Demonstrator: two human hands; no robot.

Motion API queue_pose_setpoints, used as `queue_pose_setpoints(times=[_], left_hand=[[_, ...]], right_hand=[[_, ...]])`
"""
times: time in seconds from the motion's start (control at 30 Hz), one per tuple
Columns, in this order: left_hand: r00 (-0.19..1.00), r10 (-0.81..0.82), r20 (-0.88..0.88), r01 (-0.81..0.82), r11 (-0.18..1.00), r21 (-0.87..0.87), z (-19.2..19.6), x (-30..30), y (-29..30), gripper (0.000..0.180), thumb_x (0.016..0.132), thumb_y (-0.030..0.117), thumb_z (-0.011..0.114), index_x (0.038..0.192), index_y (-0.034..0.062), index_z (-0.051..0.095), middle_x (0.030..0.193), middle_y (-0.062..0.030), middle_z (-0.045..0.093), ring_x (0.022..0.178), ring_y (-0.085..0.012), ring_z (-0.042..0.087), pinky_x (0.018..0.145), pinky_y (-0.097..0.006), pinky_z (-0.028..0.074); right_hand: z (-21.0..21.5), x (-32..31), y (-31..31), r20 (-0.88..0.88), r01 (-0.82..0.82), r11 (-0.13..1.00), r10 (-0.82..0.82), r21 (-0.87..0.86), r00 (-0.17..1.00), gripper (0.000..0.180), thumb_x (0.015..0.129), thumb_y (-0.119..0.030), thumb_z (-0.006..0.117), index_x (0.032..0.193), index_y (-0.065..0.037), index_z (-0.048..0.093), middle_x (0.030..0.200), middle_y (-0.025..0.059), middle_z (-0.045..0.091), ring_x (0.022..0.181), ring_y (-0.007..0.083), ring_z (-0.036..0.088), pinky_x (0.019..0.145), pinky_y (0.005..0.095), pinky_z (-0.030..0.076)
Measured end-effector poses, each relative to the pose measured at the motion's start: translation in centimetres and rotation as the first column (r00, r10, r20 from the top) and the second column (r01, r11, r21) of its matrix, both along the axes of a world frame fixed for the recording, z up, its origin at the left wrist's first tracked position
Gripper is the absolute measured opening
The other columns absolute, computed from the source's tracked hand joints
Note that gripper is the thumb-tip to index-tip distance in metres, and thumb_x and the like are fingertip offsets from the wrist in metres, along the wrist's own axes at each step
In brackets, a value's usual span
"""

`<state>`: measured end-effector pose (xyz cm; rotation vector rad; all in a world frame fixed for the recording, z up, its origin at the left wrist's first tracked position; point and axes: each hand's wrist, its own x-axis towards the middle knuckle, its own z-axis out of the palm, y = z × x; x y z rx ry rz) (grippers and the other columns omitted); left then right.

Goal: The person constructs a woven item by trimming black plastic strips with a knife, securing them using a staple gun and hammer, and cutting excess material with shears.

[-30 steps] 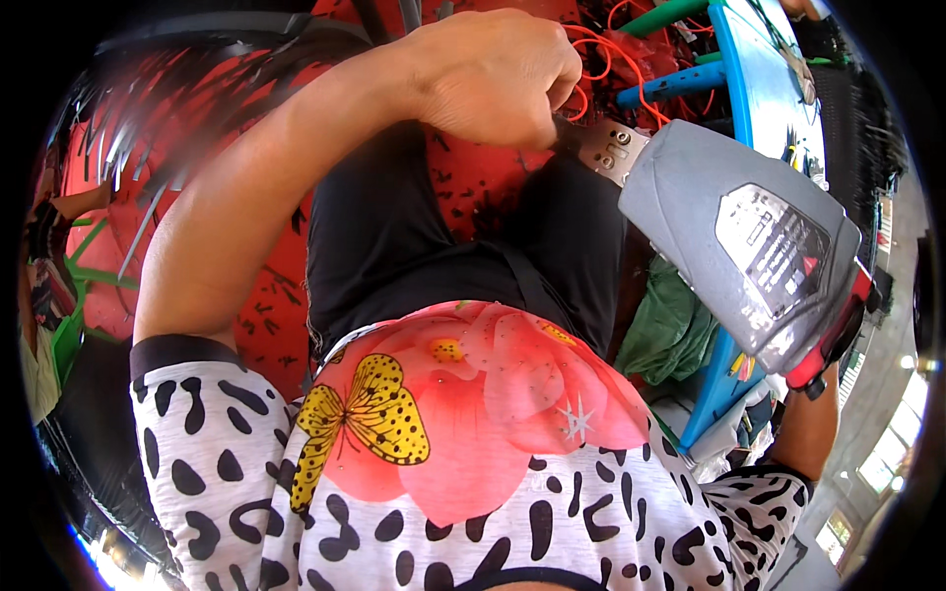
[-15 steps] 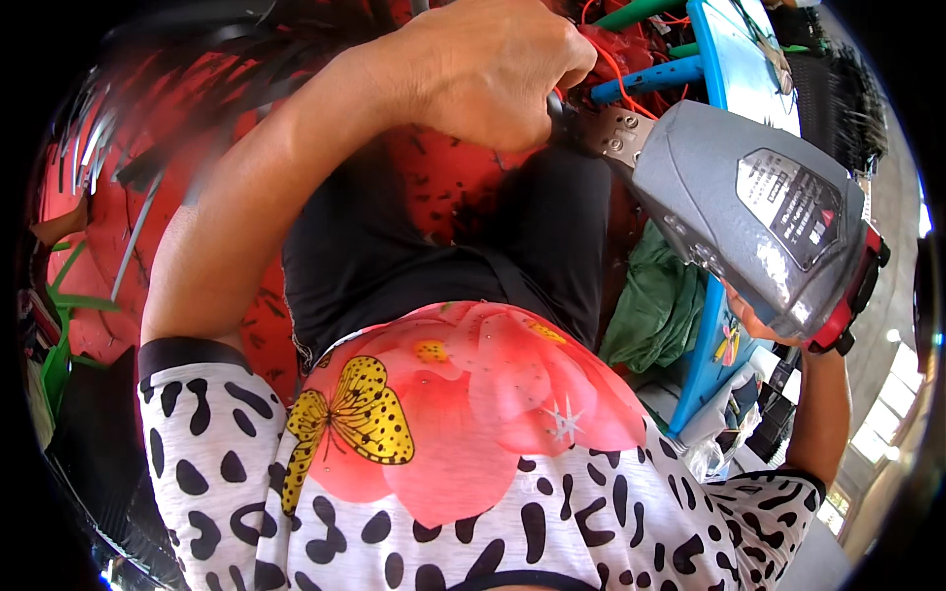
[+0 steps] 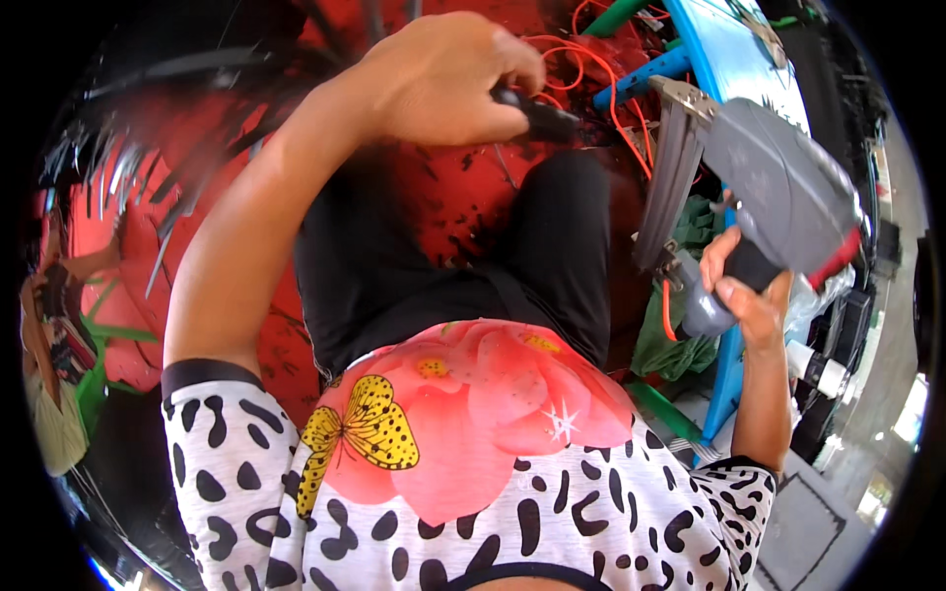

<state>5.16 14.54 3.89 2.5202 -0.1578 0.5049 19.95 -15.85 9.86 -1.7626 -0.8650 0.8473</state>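
Observation:
My right hand [image 3: 751, 286] is wrapped round the dark grip of a grey nail gun [image 3: 778, 182], which has a long ribbed magazine and a metal nose. A short orange tube shows at the base of its grip. The nose points up and left, apart from my left hand. My left hand [image 3: 448, 84], further left above the floor, is closed on a black piece [image 3: 542, 116], whose end sticks out past the fingers. Motion blur hides its full shape. Beside this hand, blurred dark strips [image 3: 207, 108] spread to the left.
Red sheeting [image 3: 453, 202] strewn with black scraps lies below. A light-blue board or table [image 3: 734, 54] with a blue leg stands at the right, with looped orange hose [image 3: 611, 74] near it. Green cloth [image 3: 665, 335] hangs by the board. Another person's arm [image 3: 84, 261] appears at far left.
The nail gun has tilted, and its nose has drawn away from the black piece. My left hand has shifted left with that piece. More orange hose shows now.

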Motion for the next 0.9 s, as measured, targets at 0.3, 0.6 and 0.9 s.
queue_pose_setpoints(times=[0.3,0.6,0.9], left_hand=[[0.957,-0.021,-0.288,-0.017,0.991,-0.129,1.2,-2.5,1.3,0.029,0.069,0.025,0.066,0.079,-0.0014,0.059,0.065,-0.0108,0.054,0.06,-0.0227,0.057,0.057,-0.033,0.043],[0.938,-0.026,-0.345,-0.027,0.989,-0.148,1.4,-2.5,1.6,0.031,0.069,0.027,0.067,0.079,-0.0005,0.058,0.069,-0.0132,0.055,0.063,-0.0299,0.056,0.058,-0.035,0.042],[0.947,-0.009,-0.321,-0.028,0.994,-0.108,1.5,-1.7,1.3,0.028,0.072,0.024,0.069,0.081,-0.0008,0.059,0.065,-0.0098,0.053,0.058,-0.0209,0.054,0.055,-0.03,0.041]], right_hand=[[-1.7,13.7,3.6,0.694,0.515,0.821,-0.223,-0.245,0.685,0.055,0.071,-0.031,0.066,0.112,0.002,0.05,0.084,0.0166,0.065,0.076,0.0273,0.066,0.072,0.0378,0.049],[-8.5,26.4,7.5,0.797,0.621,0.513,0.262,-0.592,0.544,0.052,0.081,-0.035,0.061,0.122,-0.004,0.05,0.121,0.02,0.056,0.114,0.0352,0.053,0.094,0.0454,0.043],[-11.9,32.2,9.1,0.9,0.706,0.565,0.196,-0.427,0.388,0.07,0.081,-0.043,0.063,0.134,-0.007,0.035,0.123,0.0253,0.053,0.117,0.0382,0.05,0.096,0.047,0.04]])
